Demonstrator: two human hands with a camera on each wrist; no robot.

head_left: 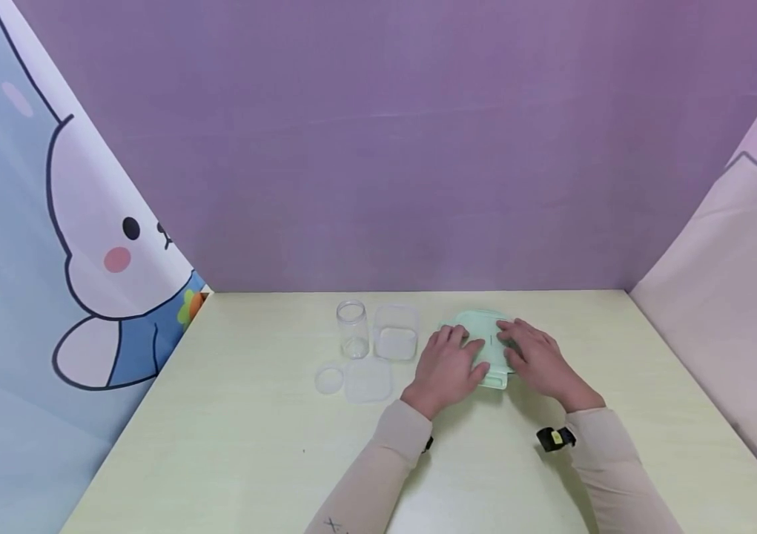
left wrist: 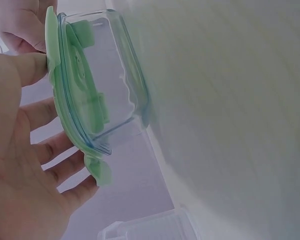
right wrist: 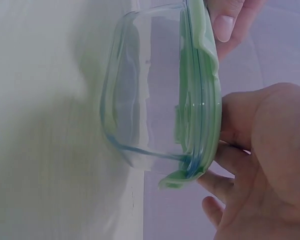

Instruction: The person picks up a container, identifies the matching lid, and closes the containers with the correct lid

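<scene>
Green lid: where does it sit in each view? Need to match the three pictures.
Head: green lid right of centre on the table, under the left hand and right hand.
Left wrist: upper left, edge-on, on the clear container.
Right wrist: centre right, edge-on.
Shared landmark: the clear container under the lid.

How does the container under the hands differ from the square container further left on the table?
The glass container under both hands has its green lid on; the square container stands open, a clear square lid lying on the table in front of it. The left hand and right hand press on the green lid; nothing touches the square container. Both have clear walls and look empty.
</scene>
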